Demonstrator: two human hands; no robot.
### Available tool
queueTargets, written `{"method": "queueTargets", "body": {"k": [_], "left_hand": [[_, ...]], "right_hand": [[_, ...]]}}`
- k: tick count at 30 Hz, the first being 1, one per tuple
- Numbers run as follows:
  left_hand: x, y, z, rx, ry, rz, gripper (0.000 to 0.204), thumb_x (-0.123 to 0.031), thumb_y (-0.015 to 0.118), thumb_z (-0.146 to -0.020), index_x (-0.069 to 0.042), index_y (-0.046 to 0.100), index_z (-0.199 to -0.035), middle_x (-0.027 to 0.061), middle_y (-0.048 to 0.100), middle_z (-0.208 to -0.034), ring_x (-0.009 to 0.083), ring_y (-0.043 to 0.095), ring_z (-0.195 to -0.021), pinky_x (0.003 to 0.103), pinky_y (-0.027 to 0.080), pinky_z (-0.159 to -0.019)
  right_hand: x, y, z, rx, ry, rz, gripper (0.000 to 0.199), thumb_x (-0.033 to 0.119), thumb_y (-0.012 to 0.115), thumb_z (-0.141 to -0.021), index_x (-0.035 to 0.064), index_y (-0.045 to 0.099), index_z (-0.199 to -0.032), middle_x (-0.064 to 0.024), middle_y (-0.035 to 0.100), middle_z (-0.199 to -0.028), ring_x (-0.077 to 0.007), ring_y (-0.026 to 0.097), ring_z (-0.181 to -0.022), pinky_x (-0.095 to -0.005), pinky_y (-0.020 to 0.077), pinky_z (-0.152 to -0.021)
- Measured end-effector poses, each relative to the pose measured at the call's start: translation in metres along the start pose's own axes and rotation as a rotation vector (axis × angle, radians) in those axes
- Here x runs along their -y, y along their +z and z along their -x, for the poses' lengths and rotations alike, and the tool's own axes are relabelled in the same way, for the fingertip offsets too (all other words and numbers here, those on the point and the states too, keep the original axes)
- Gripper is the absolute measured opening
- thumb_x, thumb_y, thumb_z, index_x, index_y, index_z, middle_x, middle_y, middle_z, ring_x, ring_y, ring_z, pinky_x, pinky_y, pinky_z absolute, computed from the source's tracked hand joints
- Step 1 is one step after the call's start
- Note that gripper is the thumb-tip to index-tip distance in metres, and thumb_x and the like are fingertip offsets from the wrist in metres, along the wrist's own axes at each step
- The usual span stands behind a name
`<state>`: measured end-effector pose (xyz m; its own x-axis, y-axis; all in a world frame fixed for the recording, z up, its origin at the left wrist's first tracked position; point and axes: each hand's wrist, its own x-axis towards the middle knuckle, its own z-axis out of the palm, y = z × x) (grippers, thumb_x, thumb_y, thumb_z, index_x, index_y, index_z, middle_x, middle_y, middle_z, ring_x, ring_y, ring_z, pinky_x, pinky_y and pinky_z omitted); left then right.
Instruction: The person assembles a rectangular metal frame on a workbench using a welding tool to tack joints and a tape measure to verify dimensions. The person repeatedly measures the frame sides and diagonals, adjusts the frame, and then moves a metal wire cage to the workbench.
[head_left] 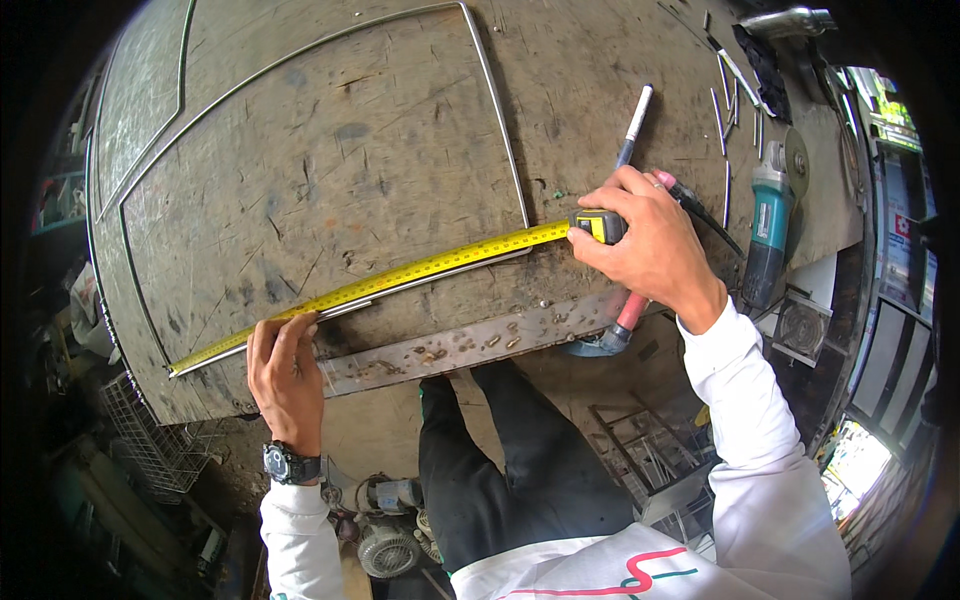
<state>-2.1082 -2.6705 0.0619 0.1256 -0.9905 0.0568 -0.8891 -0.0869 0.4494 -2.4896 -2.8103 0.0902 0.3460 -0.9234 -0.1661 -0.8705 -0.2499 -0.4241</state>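
Evidently measuring step: right hand [655,240] clasps tape measure [440,265], extended along bent rod [450,275] towards near-left corner of bench [400,150] — left hand [285,375], fingers bunched at rod, pinch indeterminable — next move seemingly calls for steady reading.

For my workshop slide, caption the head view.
Right hand holds a tape measure, blade extended along a rod beside the left hand.

hands [280,370] [655,240]: 2 | tape measure [600,226]: 1 | teal grinder [768,225]: 1 | wristwatch [277,462]: 1
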Motion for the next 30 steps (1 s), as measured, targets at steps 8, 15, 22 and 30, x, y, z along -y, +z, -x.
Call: {"method": "queueTargets", "body": {"k": [8,15,22,30], "left_hand": [[0.003,0.003,0.001,-0.023,0.024,-0.029,0.03,0.011,0.072,-0.085,-0.006,0.077,-0.109,0.011,0.068,-0.1,0.0319,0.067,-0.095,0.043,0.054,-0.084],[0.006,0.005,0.002,-0.034,0.075,-0.035,0.033,0.012,0.072,-0.085,-0.007,0.077,-0.111,0.0105,0.071,-0.107,0.0309,0.068,-0.099,0.042,0.056,-0.087],[0.011,0.007,0.003,-0.038,0.11,0.02,0.037,0.014,0.069,-0.084,-0.008,0.079,-0.113,0.0113,0.073,-0.109,0.0313,0.069,-0.101,0.041,0.057,-0.089],[0.019,0.005,0.004,-0.031,0.1,0.073,0.035,0.014,0.07,-0.083,-0.007,0.081,-0.11,0.012,0.074,-0.108,0.0321,0.07,-0.103,0.04,0.057,-0.09]], "right_hand": [[-0.001,0.001,0.0,0.008,0.003,0.001,0.041,0.035,0.08,-0.081,0.001,0.08,-0.104,-0.0162,0.068,-0.1,-0.0362,0.067,-0.098,-0.0466,0.0551,-0.09],[-0.001,0.002,0.0,-0.007,-0.004,-0.001,0.04,0.033,0.079,-0.081,-0.0005,0.079,-0.103,-0.0179,0.068,-0.1,-0.0383,0.066,-0.098,-0.0477,0.0553,-0.09],[-0.002,0.003,0.001,-0.011,-0.01,0.007,0.039,0.032,0.079,-0.082,-0.0009,0.078,-0.102,-0.0179,0.067,-0.101,-0.0388,0.066,-0.098,-0.048,0.0551,-0.09],[0.003,0.002,0.001,-0.002,-0.004,0.024,0.035,0.027,0.082,-0.083,0.0006,0.077,-0.105,-0.013,0.066,-0.103,-0.0341,0.065,-0.1,-0.043,0.0518,-0.094]]}}
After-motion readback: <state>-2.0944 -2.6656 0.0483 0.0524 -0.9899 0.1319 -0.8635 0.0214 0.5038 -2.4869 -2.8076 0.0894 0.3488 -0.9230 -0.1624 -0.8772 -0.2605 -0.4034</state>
